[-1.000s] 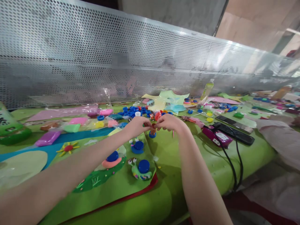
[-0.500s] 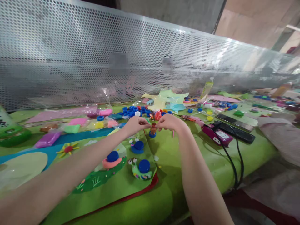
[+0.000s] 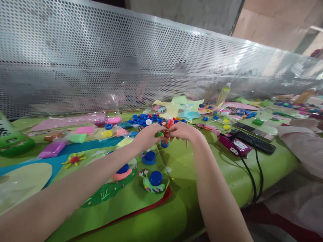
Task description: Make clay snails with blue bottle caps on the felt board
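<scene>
Both hands meet over the table around a small brown clay figure (image 3: 166, 135), which stands on a blue bottle cap (image 3: 165, 144). My left hand (image 3: 150, 133) closes its fingertips on the figure's left side, and my right hand (image 3: 183, 131) pinches it from the right. Fingers hide most of the figure. Just behind it is a small red and yellow figurine (image 3: 164, 124). Nearer me, on the green paper picture (image 3: 121, 208), sit a green clay snail (image 3: 151, 186) with a blue cap shell and a blue snail (image 3: 148, 157).
Many blue bottle caps (image 3: 141, 119) are heaped behind my hands. Bagged clay, such as a purple pack (image 3: 52, 149), lies left beside a green bottle (image 3: 12, 141). To the right are a magenta power strip (image 3: 234, 145) with black cables and a phone (image 3: 253, 131). A perforated metal panel (image 3: 101, 60) stands behind.
My left hand has moved slightly right and closer over the brown figure, covering more of it. My right hand stays nearly in place.
</scene>
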`<action>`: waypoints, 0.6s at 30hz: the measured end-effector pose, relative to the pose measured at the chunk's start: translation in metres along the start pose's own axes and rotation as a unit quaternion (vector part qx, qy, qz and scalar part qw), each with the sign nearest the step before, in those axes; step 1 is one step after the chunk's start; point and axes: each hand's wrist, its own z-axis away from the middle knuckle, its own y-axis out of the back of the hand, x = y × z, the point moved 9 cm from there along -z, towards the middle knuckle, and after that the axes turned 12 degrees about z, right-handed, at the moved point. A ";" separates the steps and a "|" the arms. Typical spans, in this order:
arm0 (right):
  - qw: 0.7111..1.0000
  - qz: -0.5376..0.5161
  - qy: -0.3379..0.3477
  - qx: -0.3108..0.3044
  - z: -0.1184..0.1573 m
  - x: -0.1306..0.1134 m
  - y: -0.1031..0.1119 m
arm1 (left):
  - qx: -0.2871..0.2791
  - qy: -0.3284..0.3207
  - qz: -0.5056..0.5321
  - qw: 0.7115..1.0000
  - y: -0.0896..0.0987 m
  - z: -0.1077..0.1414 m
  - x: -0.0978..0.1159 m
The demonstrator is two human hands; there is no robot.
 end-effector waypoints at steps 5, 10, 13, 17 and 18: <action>1.000 -0.009 0.002 -0.003 0.004 0.000 0.002 | 0.031 -0.045 -0.060 0.997 0.003 0.002 0.013; 1.000 -0.010 0.018 0.000 0.006 -0.002 0.004 | 0.044 -0.069 -0.100 0.992 0.005 0.004 0.015; 1.000 -0.002 0.030 0.005 0.006 -0.005 0.004 | 0.024 -0.090 -0.118 0.989 0.003 0.004 0.015; 0.999 0.007 0.043 0.013 0.005 -0.007 0.005 | 0.010 -0.110 -0.133 0.985 0.001 0.005 0.017; 0.999 0.007 0.047 0.015 0.006 -0.007 0.005 | 0.008 -0.113 -0.136 0.984 0.001 0.005 0.018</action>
